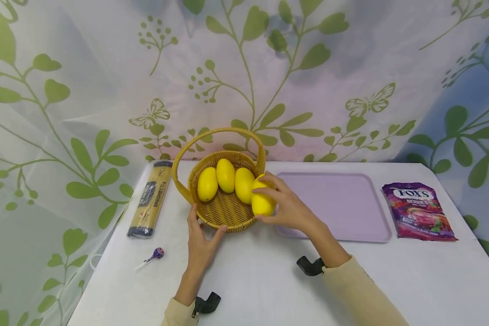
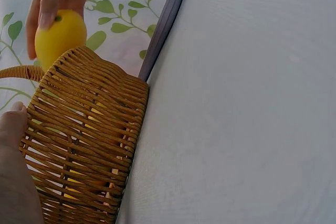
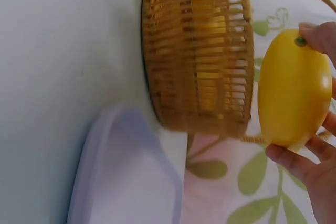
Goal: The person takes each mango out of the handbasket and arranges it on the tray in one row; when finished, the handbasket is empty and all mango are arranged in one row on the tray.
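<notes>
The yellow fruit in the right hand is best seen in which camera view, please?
The right wrist view: the yellow fruit appears large and nearly whole, green stem spot included. In the head view, the right hand partly covers it; in the left wrist view, that hand and the wicker basket do.

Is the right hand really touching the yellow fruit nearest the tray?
Touching: in the right wrist view, the right hand plainly has its fingertips against the fruit.
</notes>
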A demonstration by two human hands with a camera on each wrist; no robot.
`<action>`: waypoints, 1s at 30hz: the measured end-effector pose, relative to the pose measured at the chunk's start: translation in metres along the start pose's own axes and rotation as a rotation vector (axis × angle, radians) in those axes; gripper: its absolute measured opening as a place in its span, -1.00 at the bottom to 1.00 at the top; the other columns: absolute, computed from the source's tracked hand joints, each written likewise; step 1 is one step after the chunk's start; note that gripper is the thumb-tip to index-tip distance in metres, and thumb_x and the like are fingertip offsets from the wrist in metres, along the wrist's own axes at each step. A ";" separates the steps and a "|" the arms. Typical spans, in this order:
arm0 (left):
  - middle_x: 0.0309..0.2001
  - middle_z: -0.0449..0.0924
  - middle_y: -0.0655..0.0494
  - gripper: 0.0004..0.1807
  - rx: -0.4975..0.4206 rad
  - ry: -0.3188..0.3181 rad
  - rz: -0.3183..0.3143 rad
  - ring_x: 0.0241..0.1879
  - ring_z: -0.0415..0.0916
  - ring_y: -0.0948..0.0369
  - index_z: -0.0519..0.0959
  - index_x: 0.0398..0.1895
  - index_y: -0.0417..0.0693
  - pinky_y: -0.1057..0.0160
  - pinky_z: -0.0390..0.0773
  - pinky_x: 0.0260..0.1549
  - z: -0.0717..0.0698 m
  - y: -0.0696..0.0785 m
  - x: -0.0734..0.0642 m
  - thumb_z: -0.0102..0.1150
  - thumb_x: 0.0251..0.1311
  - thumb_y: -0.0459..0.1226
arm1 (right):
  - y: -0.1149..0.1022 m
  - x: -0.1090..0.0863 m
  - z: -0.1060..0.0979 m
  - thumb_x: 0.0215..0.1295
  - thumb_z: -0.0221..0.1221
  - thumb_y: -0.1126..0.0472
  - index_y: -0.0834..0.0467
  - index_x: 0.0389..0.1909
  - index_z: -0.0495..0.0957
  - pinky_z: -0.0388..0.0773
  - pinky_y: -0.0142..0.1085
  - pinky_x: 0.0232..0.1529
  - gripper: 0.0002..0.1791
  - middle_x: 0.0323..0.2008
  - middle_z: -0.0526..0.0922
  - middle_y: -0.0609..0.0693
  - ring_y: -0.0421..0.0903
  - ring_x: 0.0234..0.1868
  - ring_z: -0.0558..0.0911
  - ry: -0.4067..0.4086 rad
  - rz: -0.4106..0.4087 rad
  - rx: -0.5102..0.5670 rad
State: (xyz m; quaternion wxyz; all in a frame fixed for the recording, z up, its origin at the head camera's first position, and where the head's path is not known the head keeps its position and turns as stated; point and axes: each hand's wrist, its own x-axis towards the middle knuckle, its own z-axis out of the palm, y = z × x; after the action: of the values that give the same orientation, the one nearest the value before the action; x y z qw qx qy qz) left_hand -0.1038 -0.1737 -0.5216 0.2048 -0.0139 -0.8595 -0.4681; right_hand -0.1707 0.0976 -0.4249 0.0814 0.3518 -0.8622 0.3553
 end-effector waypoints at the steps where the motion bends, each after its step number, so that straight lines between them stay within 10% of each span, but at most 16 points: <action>1: 0.55 -0.07 -0.05 0.13 -0.002 0.000 -0.002 0.49 0.04 -0.01 -0.12 0.56 -0.08 -0.19 0.34 0.24 0.000 0.000 0.000 0.39 0.08 -0.02 | 0.002 -0.003 -0.002 -0.03 0.48 0.07 0.02 0.16 0.56 0.40 0.09 0.28 -0.35 0.35 0.30 0.04 0.09 0.53 0.08 -0.001 -0.004 -0.004; 14: 0.54 -0.07 -0.10 0.12 0.003 -0.007 0.018 0.49 0.03 -0.01 -0.12 0.55 -0.13 -0.21 0.36 0.24 -0.002 0.002 0.000 0.39 0.09 -0.05 | 0.059 -0.034 -0.025 -0.04 0.48 0.11 0.08 0.23 0.46 0.35 0.12 0.31 -0.26 0.37 0.28 0.00 0.08 0.54 0.06 -0.035 0.170 -0.013; 30: 0.54 -0.08 -0.11 0.11 0.010 -0.007 0.027 0.48 0.04 -0.10 -0.13 0.55 -0.14 -0.21 0.36 0.22 -0.001 -0.001 0.000 0.38 0.10 -0.05 | 0.092 -0.031 -0.011 -0.04 0.50 0.16 0.14 0.14 0.51 0.22 0.18 0.37 -0.34 0.35 0.32 0.07 0.19 0.53 0.04 -0.084 0.170 0.049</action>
State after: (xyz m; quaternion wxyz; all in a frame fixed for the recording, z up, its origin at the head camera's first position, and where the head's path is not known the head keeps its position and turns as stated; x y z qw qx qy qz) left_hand -0.1039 -0.1751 -0.5221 0.2082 -0.0263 -0.8623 -0.4608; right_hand -0.2106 0.1684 -0.4798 0.0058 0.2937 -0.8827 0.3668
